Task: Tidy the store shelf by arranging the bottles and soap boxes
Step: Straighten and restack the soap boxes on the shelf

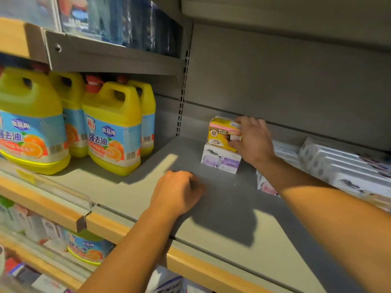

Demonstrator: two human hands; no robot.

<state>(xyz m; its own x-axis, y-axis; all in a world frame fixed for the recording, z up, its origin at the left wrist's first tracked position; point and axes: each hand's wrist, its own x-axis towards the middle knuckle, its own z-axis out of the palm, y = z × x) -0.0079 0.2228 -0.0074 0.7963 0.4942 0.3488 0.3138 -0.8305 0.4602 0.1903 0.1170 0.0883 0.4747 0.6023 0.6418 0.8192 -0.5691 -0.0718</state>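
Your right hand grips a yellow soap box by its right end, fingers curled over the top and thumb underneath, holding it on top of a white-and-purple soap box that sits toward the back of the grey metal shelf; the yellow box appears to rest on the lower one, tilted slightly, though the exact contact under your palm is hidden. Your left hand is in front of and to the left of that two-box stack, fingers curled into a loose fist with nothing visibly in it, hovering over or resting on the shelf surface; blur keeps that from being certain. To the right of the stack, partly behind your right forearm, more white soap boxes lie in rows along the same shelf. Well to the left of the stack, four yellow detergent bottles with red caps and blue-and-orange labels stand upright in two rows on the neighbouring shelf section. Above the stack runs another grey shelf carrying blue plastic-wrapped packs. Below the stack's shelf, past its wood-coloured front edge, a lower level shows another yellow bottle and assorted blurred packages.
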